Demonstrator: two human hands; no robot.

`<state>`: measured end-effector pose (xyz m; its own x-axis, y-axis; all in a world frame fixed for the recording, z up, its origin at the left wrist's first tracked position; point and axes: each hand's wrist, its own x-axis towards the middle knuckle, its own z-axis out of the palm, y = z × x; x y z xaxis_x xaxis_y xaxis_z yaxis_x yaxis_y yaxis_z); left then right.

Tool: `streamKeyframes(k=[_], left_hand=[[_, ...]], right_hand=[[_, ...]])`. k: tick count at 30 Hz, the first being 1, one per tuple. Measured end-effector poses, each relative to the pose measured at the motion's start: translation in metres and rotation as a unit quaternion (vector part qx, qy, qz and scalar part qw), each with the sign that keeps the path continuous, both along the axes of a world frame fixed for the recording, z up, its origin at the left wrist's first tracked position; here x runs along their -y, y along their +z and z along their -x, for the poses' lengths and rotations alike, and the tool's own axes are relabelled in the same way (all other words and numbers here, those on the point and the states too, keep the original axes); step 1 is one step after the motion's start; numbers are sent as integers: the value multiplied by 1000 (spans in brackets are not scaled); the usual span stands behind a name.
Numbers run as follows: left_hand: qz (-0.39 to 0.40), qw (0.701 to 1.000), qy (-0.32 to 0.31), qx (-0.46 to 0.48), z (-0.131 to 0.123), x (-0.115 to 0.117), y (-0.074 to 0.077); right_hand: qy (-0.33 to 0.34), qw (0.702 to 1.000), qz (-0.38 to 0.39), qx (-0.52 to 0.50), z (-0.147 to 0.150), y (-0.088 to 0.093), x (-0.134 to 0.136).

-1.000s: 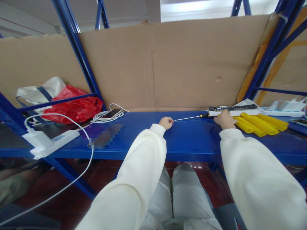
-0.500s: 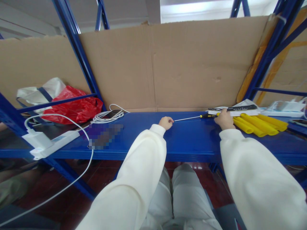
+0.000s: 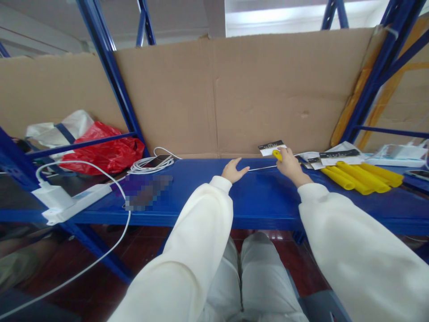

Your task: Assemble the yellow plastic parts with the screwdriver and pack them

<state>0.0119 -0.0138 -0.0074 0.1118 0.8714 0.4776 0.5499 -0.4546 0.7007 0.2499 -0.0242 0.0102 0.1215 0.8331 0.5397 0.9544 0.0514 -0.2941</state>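
My right hand (image 3: 291, 166) is closed on a black-and-white card (image 3: 271, 147), raised above the blue shelf (image 3: 208, 192). A small yellow piece (image 3: 277, 154) shows at its fingertips, too little of it to name. Under that hand lies a screwdriver (image 3: 263, 168); only the thin metal shaft shows clearly, its handle being hidden. My left hand (image 3: 234, 171) has thumb and fingers apart beside the shaft's tip, holding nothing. To the right rest several yellow tubes (image 3: 355, 176), with more black-and-white cards (image 3: 339, 155) behind them.
On the left are a white power strip (image 3: 89, 197) with a plugged-in charger, a coiled white cable (image 3: 147, 165) and a red plastic bag (image 3: 107, 145). A cardboard sheet (image 3: 268, 89) backs the shelf between blue posts. Another phone (image 3: 418, 173) lies far right.
My right hand has moved left from beside the cards and now holds one up, with a yellow piece. My left hand's fingers have spread, letting go of the screwdriver's tip.
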Motion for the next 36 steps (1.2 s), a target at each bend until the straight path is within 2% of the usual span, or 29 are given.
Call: streamKeyframes(k=[3, 8, 12, 15, 21, 23, 26, 30, 36], left_hand=[[0, 1000, -8, 16, 0, 3, 2], [-26, 998, -13, 54, -1, 4, 6], [-52, 995, -8, 90, 0, -1, 6], [-63, 991, 21, 117, 3, -9, 2], [-67, 966, 109, 223, 7, -28, -6], [-54, 968, 93, 227, 6, -29, -7], [-63, 974, 37, 213, 4, -28, -7], [-76, 967, 34, 243, 3, -27, -6], [-8, 959, -27, 283, 0, -30, -8]], right_hand=[[57, 998, -19, 8, 32, 6, -3], [103, 994, -21, 5, 78, 14, -7], [149, 988, -30, 9, 97, 5, -7], [189, 981, -39, -11, 97, -8, -12], [224, 965, -104, -93, 73, -27, -34], [225, 961, -120, -105, 67, -30, -40], [226, 959, -127, -112, 64, -33, -43], [239, 957, -124, -111, 63, -35, -44], [245, 955, -131, -104, 61, -38, -49]])
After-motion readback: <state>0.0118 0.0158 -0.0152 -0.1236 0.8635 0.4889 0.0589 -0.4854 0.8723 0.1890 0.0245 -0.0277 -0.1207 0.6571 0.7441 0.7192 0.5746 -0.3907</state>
